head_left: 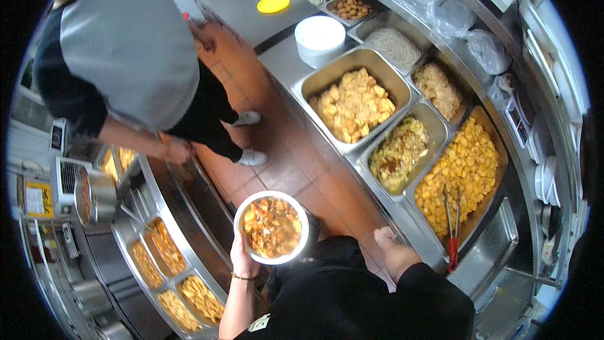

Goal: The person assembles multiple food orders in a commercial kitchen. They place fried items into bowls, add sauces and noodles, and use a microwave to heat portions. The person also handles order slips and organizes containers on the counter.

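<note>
My left hand [243, 259] is closed on the side of a round white bowl [304, 230], which I hold level in front of me. Chunky brown-orange food in sauce [270, 226] fills it. My right hand [389, 240] hangs low beside the serving counter's edge, with no object visible in it. Its fingers point away and are hard to make out. On the counter to the right, red-handled tongs [453, 233] rest in a deep pan of yellow cubed food [469, 173]. Nearby sit a pan of pale chunks [355, 104] and one of chopped greens [399, 151].
Across the tiled aisle [283, 164] at left stands a person in a grey top [132, 44]. Several food pans [202, 299] line the left counter, near a metal pot [94, 198]. White stacked containers [319, 41] and a yellow lid [274, 4] stand farther back.
</note>
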Available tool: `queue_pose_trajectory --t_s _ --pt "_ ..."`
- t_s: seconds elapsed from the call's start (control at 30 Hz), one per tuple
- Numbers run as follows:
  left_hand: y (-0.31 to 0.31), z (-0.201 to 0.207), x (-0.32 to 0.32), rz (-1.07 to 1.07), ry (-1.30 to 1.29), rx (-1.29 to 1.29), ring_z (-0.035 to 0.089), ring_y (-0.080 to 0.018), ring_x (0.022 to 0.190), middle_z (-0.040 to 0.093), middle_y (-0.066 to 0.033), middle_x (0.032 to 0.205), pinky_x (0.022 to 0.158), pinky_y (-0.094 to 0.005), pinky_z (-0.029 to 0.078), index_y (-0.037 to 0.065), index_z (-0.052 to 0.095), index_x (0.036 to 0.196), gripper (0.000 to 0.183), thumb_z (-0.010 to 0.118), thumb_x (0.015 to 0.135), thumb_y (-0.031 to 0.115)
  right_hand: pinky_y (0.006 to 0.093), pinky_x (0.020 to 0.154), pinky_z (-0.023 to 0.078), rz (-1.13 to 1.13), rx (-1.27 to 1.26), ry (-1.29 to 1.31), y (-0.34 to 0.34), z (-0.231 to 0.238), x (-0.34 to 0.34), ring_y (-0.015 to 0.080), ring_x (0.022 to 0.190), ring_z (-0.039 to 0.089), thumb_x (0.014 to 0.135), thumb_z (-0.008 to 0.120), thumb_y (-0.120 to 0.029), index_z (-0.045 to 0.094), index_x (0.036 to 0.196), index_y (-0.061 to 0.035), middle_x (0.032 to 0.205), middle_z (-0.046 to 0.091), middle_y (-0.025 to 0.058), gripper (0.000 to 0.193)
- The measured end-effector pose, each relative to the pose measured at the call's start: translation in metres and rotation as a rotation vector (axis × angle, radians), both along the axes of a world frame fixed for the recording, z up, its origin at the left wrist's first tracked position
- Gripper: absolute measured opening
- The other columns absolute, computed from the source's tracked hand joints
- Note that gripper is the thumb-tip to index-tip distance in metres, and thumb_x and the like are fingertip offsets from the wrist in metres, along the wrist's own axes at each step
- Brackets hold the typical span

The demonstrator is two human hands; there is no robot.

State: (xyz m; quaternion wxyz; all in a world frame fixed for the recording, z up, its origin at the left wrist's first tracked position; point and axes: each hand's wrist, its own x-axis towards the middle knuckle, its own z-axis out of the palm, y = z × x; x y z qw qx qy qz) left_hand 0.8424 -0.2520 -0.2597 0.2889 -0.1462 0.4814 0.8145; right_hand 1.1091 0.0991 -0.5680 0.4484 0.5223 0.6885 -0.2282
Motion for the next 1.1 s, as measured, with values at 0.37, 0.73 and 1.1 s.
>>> queue_pose_trajectory --t_s 0.37,0.73,1.1 --pt "0.077 0.017 -0.246 -0.163 0.091 0.01 0.049 -0.0285 0.133 0.049 -0.0128 0.147 0.113 -0.0439 0.038 0.003 0.038 0.149 0.062 0.043 0.105 0.045 0.0444 0.088 0.051 -0.188 -0.039 0.674 -0.044 0.068 -0.166 0.0369 0.1 0.064 0.094 0.058 -0.031 0.064 0.099 -0.004 0.106 0.068 0.0208 0.028" --pt "0.198 -0.009 -0.493 -0.152 0.074 0.123 0.046 -0.0269 0.136 0.045 -0.0106 0.151 0.115 -0.0439 0.034 0.004 0.036 0.15 0.057 0.044 0.106 0.039 0.0272 0.055 0.048 -0.498 -0.155 1.579 0.062 0.369 -0.568 0.0115 0.056 0.055 0.107 0.044 -0.021 0.056 0.084 0.0011 0.065 0.054 0.0049 0.034" --pt "0.291 -0.032 -0.799 -0.038 0.12 0.014 0.05 -0.0278 0.133 0.05 -0.0111 0.145 0.112 -0.0459 0.039 0.005 0.039 0.147 0.052 0.05 0.105 0.035 0.0198 0.053 0.04 -0.723 -0.578 1.737 0.198 0.378 -0.894 0.0055 0.058 0.049 0.099 0.059 -0.01 0.068 0.103 0.0006 0.079 0.063 0.0026 0.014"
